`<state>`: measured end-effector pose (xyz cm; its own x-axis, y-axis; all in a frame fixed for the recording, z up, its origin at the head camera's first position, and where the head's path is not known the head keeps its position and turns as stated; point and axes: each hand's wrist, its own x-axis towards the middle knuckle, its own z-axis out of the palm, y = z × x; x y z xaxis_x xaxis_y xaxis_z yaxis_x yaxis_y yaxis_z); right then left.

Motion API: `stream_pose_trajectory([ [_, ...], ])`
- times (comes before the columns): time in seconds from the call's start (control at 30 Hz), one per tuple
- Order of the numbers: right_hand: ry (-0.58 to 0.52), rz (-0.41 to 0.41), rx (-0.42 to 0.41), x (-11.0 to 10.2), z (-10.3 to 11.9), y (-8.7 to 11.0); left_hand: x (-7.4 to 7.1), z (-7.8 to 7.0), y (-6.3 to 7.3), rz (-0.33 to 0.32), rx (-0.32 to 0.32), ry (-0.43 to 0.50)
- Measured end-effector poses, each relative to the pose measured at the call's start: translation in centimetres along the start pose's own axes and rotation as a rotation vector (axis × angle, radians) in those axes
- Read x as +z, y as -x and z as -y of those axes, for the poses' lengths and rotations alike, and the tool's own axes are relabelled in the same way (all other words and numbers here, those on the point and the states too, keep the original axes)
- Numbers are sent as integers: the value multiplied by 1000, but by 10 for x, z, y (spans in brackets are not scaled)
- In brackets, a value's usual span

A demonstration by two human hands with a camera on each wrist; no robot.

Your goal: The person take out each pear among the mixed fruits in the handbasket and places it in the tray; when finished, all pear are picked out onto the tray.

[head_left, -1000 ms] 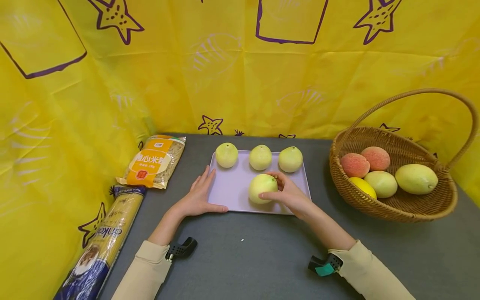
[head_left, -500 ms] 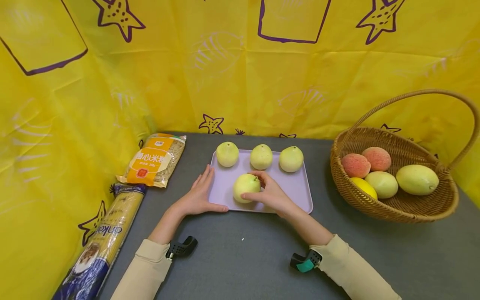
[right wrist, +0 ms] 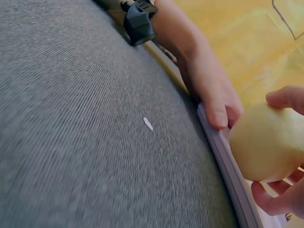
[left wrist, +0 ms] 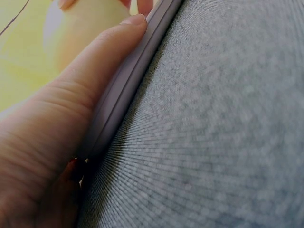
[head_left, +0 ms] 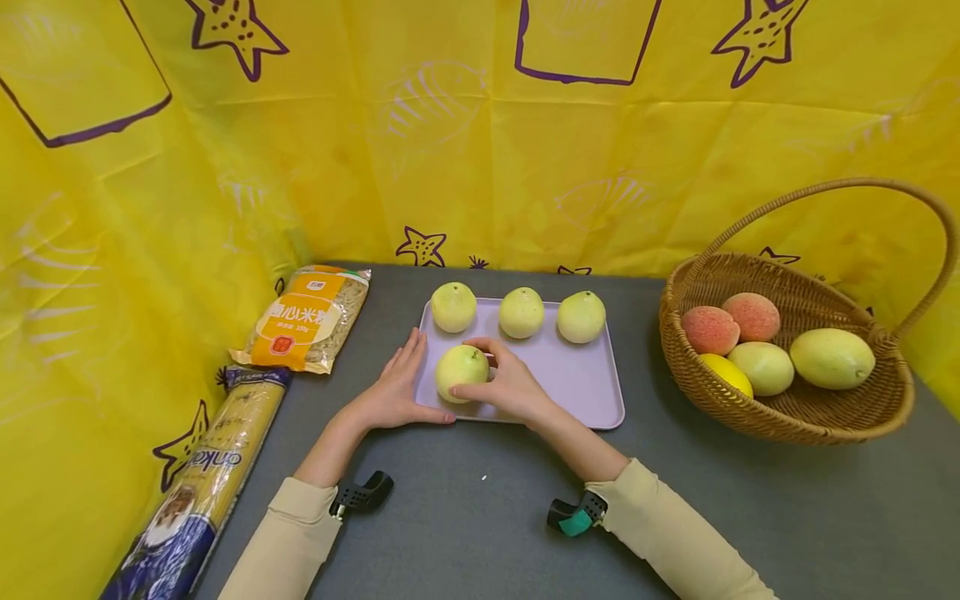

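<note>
A pale yellow-green pear (head_left: 457,372) is in my right hand (head_left: 513,385), gripped between thumb and fingers over the front left of a lilac tray (head_left: 573,385). In the right wrist view the same pear (right wrist: 266,142) has fingers on two sides of it. Whether its base touches the tray I cannot tell. My left hand (head_left: 396,387) lies at the tray's left front corner, fingers straight along the left side, thumb along the front rim. Three more pears stand along the tray's back: a left one (head_left: 453,307), a middle one (head_left: 521,313) and a right one (head_left: 581,317).
To the right stands a wicker basket (head_left: 757,419) with a tall handle, holding peaches (head_left: 710,331), a yellow fruit (head_left: 726,375) and pale green fruits (head_left: 832,358). At left lie an orange food bag (head_left: 303,321) and a long pasta pack (head_left: 217,467). Yellow cloth (head_left: 480,167) hangs behind.
My right hand has carried the pear leftwards, from the tray's front middle to its front left, close to my left hand. The left hand has stayed at the corner.
</note>
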<state>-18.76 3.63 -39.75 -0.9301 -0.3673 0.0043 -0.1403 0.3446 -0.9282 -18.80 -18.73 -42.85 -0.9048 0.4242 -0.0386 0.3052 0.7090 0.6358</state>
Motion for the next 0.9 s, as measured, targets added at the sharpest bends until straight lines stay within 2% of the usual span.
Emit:
stream_pose_trajectory([
  [0.37,130,4,-131,14,-1,-10,0,2,0,-8,6,34],
  [0.77,179,7,-214,17,-4,-11,0,2,0,-17,18,49],
  [0.9,184,34,-235,15,-5,-10,-1,3,0,-13,13,52],
])
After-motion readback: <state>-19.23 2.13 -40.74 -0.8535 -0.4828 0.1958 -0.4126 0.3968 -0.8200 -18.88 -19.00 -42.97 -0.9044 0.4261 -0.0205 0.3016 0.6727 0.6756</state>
